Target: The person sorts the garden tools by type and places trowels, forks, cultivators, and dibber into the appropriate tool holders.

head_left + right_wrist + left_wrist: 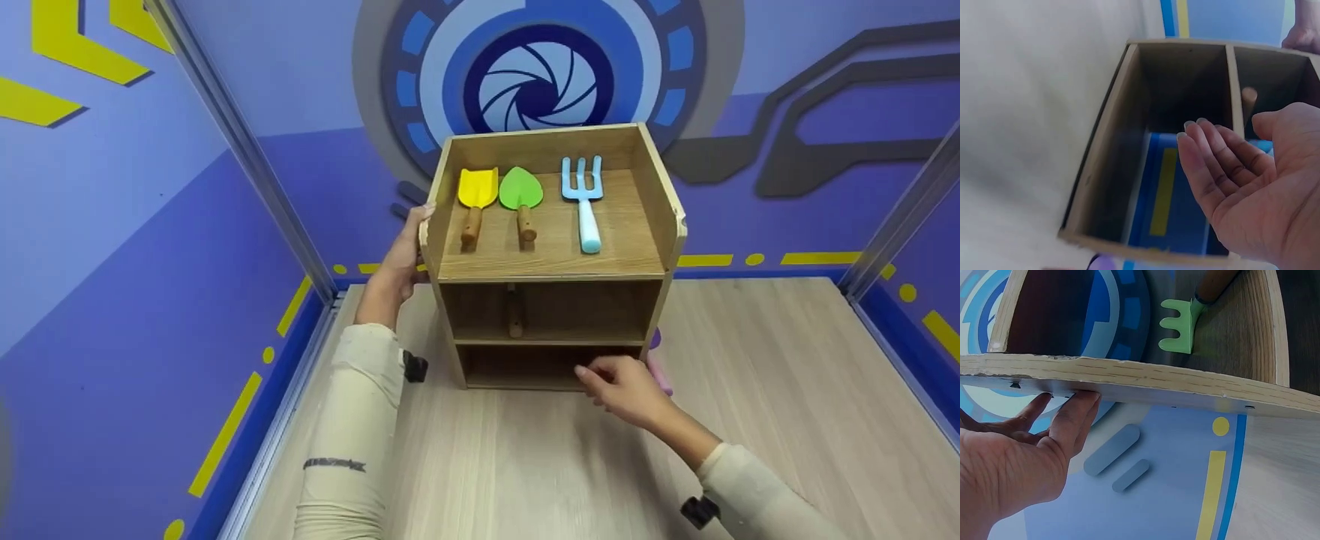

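A wooden shelf unit stands in front of me in the head view. On its top lie a yellow shovel, a green leaf-shaped trowel and a light-blue fork. A green rake with a brown handle is in the middle compartment. My left hand presses its fingers against the outer face of the left side panel. My right hand, fingers loosely bent and holding nothing, hovers before the bottom compartment, near its right end.
Beside the unit's right side, a pink and purple object is partly hidden by the unit and my right hand. Patterned blue walls stand behind and at both sides. Pale wood-grain table extends in front and right.
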Demonstrator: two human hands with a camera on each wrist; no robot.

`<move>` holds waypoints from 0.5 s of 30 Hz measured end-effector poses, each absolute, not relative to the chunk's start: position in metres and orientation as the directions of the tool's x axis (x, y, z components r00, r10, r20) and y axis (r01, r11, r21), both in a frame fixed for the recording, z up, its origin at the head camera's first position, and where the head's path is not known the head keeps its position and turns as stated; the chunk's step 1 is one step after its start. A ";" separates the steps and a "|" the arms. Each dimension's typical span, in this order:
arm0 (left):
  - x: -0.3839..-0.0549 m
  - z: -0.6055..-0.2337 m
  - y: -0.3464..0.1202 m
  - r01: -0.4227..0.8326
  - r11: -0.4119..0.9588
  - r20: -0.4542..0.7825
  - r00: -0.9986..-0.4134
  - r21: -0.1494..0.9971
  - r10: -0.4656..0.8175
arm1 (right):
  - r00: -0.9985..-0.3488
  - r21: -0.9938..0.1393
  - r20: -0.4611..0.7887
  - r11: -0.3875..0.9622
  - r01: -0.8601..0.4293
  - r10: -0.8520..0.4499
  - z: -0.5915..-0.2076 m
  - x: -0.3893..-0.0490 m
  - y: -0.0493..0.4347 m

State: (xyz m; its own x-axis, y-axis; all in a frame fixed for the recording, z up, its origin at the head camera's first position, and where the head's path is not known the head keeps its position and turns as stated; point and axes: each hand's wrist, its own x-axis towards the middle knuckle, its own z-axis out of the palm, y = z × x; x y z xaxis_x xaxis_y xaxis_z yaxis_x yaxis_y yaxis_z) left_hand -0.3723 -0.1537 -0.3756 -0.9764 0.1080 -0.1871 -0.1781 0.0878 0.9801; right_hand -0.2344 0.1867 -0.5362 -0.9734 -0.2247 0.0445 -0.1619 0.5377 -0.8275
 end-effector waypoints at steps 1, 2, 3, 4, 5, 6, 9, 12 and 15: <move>-0.372 -0.376 -0.154 -0.176 0.090 -0.186 -0.977 0.980 0.108 | -0.974 -0.831 0.044 0.533 -0.160 -0.224 -0.538 -0.233 0.191; -0.372 -0.376 -0.154 -0.175 0.091 -0.184 -0.977 0.980 0.107 | -0.974 -0.832 0.042 0.531 -0.158 -0.224 -0.541 -0.232 0.196; -0.372 -0.376 -0.154 -0.174 0.092 -0.183 -0.978 0.981 0.105 | -0.974 -0.832 0.042 0.531 -0.158 -0.224 -0.543 -0.230 0.200; -0.372 -0.375 -0.154 -0.172 0.090 -0.181 -0.978 0.981 0.103 | -0.974 -0.831 0.042 0.533 -0.158 -0.223 -0.545 -0.229 0.204; -0.372 -0.375 -0.154 -0.171 0.089 -0.180 -0.978 0.981 0.103 | -0.976 -0.832 0.034 0.535 -0.148 -0.217 -0.547 -0.228 0.209; -0.372 -0.375 -0.154 -0.173 0.090 -0.181 -0.978 0.981 0.103 | -0.977 -0.832 0.024 0.538 -0.136 -0.210 -0.550 -0.227 0.213; -0.373 -0.376 -0.153 -0.177 0.089 -0.186 -0.976 0.980 0.111 | -0.984 -0.835 -0.012 0.543 -0.090 -0.180 -0.556 -0.223 0.227; -0.374 -0.376 -0.153 -0.180 0.091 -0.190 -0.975 0.980 0.119 | -0.986 -0.840 -0.042 0.540 -0.051 -0.160 -0.564 -0.219 0.241; -0.375 -0.377 -0.153 -0.177 0.089 -0.187 -0.975 0.980 0.121 | -0.989 -0.840 -0.064 0.542 -0.021 -0.137 -0.570 -0.218 0.252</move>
State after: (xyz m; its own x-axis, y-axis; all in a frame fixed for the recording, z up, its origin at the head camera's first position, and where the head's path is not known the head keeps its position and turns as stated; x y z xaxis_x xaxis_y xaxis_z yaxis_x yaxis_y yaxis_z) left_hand -0.3752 -0.1533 -0.3768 -0.9748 0.1207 -0.1874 -0.1773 0.0892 0.9801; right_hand -0.2182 0.2519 -0.5699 -0.9886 -0.1368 -0.0637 -0.0209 0.5420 -0.8401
